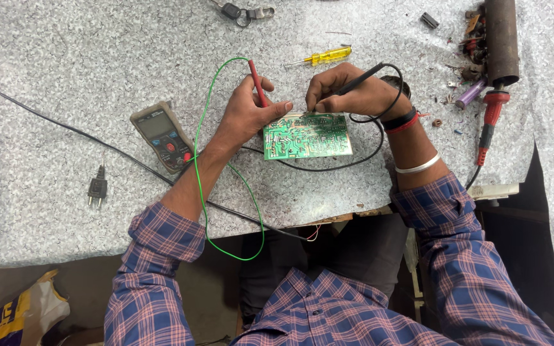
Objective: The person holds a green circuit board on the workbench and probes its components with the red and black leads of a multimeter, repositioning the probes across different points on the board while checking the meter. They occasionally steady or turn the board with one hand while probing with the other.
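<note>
bag (pixel 14 314): yellow and white package with dark print, on the floor below the worktop's near-left corner; looks thin and crinkly.
plug (pixel 97 190): small black two-pin plug lying loose near the worktop's left part, just beside the black cable.
meter (pixel 163 136): grey-brown handheld case with a screen, a dial and a red spot, flat on the worktop left of centre; likely rigid and light.
green lead (pixel 201 160): thin and limp, loops from the red probe over the near edge and back.
left hand (pixel 246 115): fingers clenched around the red probe (pixel 257 82), thumb resting on the board's left top corner.
board (pixel 307 135): green circuit board lying flat at mid-worktop, near the front edge, solder side up. Judged light, stiff and thin, with fragile traces; best held by its bare edges, not the face.
right hand (pixel 354 93): fingers pinching the black probe (pixel 359 79) like a pen, tip down at the board's top edge.
screwdriver (pixel 323 57): yellow handle, lying beyond the hands.
bangle (pixel 419 166): silver, on the right wrist.
iron (pixel 490 122): red-handled tool at the worktop's right edge, below a rusty tube.
</note>
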Motion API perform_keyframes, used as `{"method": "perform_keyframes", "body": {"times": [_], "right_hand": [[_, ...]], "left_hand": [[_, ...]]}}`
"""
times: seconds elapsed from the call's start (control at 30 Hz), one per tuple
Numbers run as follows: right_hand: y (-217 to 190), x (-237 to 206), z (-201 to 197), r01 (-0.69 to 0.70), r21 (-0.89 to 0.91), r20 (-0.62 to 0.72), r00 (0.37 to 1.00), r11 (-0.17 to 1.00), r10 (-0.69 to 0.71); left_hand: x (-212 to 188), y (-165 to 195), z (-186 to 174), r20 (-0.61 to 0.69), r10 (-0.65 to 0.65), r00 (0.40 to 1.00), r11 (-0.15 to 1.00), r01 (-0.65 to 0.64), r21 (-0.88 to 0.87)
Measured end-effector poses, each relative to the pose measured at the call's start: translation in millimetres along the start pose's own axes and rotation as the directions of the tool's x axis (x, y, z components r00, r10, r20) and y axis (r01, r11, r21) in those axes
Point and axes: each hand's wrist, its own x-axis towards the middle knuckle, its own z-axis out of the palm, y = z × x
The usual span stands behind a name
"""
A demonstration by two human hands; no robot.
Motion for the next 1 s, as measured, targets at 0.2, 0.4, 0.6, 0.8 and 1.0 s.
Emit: {"method": "perform_keyframes", "body": {"times": [0.2,0.4,0.6,0.8,1.0], "right_hand": [[0.4,-0.8,-0.2,-0.012,-0.003,0.000,1.000,1.000,0.012],[0.4,-0.9,-0.6,-0.004,-0.005,0.006,1.000,1.000,0.004],[1.4,-1.1,-1.8,0.015,0.010,0.015,1.000,1.000,-0.015],[3.7,-1.7,-1.2,0.007,0.001,0.011,1.000,1.000,-0.007],[3.8,-1.2,-0.6,0.006,0.006,0.014,1.000,1.000,-0.006]], "left_hand": [[-0.1,0.7,0.1,-0.007,0.002,1.000,1.000,-0.001,0.031],[-0.1,0.0,0.3,-0.006,0.013,1.000,1.000,-0.013,0.027],[1.1,-1.3,-0.3,-0.002,0.027,1.000,1.000,-0.026,0.015],[0.9,-2.6,1.0,-0.002,0.029,1.000,0.999,-0.029,0.024],[-0.3,-1.1,0.3,-0.003,0.025,1.000,0.999,-0.025,0.035]]}}
